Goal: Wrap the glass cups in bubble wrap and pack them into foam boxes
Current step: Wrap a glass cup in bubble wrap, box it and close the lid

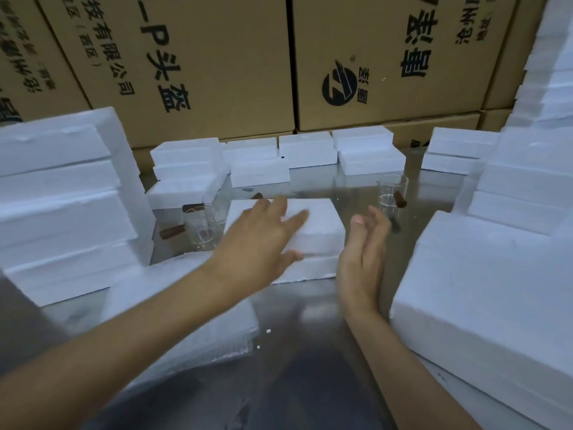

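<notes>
A closed white foam box (316, 234) lies in the middle of the shiny table. My left hand (260, 240) rests flat on its lid with fingers spread. My right hand (362, 256) hovers open just right of the box, palm turned toward it, holding nothing. Two glass cups with brown wooden handles (201, 228) stand left of the box. Another glass cup with a brown handle (391, 193) stands behind and to the right. A sheet of bubble wrap (198, 330) lies at the near left, under my left forearm.
Stacks of foam boxes (62, 200) rise at the left, and more foam box stacks (496, 274) at the right. Several foam boxes (307, 150) line the back of the table. Large cardboard cartons (217, 57) form a wall behind.
</notes>
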Demonstrator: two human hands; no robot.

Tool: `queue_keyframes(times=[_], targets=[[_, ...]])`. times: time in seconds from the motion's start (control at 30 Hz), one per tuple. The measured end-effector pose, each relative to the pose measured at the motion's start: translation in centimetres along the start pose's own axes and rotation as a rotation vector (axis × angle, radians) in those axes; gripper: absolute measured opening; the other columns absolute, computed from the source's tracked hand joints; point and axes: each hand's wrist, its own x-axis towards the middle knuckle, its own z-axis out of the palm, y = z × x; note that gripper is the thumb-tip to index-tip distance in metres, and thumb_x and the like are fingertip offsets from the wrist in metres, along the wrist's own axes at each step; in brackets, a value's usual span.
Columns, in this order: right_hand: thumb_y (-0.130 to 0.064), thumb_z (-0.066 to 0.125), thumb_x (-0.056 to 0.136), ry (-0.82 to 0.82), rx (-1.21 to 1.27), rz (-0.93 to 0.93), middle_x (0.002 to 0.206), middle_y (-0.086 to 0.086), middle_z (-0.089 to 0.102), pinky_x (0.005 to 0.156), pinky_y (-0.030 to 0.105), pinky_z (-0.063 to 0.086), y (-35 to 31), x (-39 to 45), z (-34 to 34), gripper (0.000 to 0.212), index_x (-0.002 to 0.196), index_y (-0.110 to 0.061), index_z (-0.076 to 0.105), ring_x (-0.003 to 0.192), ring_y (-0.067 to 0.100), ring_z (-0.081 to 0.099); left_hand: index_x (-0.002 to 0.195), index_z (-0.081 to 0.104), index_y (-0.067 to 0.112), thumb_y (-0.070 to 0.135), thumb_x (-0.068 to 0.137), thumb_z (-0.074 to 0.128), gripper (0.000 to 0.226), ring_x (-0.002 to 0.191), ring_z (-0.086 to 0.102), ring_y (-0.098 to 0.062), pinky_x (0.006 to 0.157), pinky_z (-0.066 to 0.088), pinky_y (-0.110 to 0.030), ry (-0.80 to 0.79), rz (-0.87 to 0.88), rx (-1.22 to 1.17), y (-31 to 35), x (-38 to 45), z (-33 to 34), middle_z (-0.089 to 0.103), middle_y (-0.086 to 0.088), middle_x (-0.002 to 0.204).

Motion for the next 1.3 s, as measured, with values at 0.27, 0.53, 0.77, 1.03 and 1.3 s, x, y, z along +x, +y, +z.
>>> queue_keyframes(times=[0.27, 0.53, 0.77, 1.03, 1.3], targets=[[-0.057, 0.047, 0.088, -0.194, -0.115, -0.048, 0.138, -0.018, 0.049, 0.099, 0.031, 0.05, 0.3, -0.1, -0.4, 0.045, 0.13, -0.045, 0.049, 0.123, 0.004, 0.051, 0.156, 0.028, 0.03, 0.043, 0.097, 0.059, 0.068, 0.133, 0.032, -0.024, 0.11, 0.03, -0.031, 0.051, -0.04, -0.216, 0.0, -0.6, 3.0, 0.033, -0.006, 0.146], [-0.042, 0.047, 0.097, -0.244, -0.231, -0.04, 0.133, -0.012, 0.055, 0.097, 0.041, 0.052, 0.3, -0.1, -0.6, 0.036, 0.132, -0.039, 0.047, 0.118, 0.013, 0.055, 0.156, 0.026, 0.031, 0.036, 0.09, 0.07, 0.079, 0.138, 0.029, -0.017, 0.11, 0.031, -0.027, -0.008, -0.077, -0.373, -0.4, -0.4, 3.6, 0.029, 0.001, 0.149], [-0.043, 0.045, 0.093, -0.246, -0.211, -0.046, 0.129, -0.015, 0.058, 0.097, 0.034, 0.049, 0.0, -0.2, -0.9, 0.038, 0.131, -0.04, 0.049, 0.117, 0.011, 0.056, 0.146, 0.042, 0.042, 0.051, 0.078, 0.078, 0.078, 0.149, 0.016, -0.022, 0.119, 0.023, -0.04, 0.088, -0.423, -0.576, -2.5, -3.3, 4.1, 0.014, 0.003, 0.163], [-0.045, 0.041, 0.091, -0.132, -0.243, -0.105, 0.123, -0.02, 0.054, 0.089, 0.018, 0.039, 0.4, -0.4, -0.4, 0.043, 0.131, -0.032, 0.05, 0.11, 0.001, 0.049, 0.147, 0.033, 0.049, 0.048, 0.081, 0.077, 0.079, 0.139, 0.041, -0.02, 0.108, 0.037, -0.032, 0.102, -0.495, -0.779, -1.3, -4.1, 5.2, 0.044, 0.002, 0.151], [-0.023, 0.04, 0.095, 0.008, -0.619, -0.524, 0.13, 0.003, 0.06, 0.111, 0.04, 0.028, -1.3, -1.4, -0.4, 0.031, 0.113, -0.017, 0.065, 0.124, 0.022, 0.05, 0.146, 0.034, 0.047, 0.056, 0.078, 0.074, 0.079, 0.129, 0.048, -0.026, 0.111, 0.033, -0.038, 0.075, -0.452, -0.643, 1.2, -3.0, 4.4, 0.053, -0.007, 0.138]])
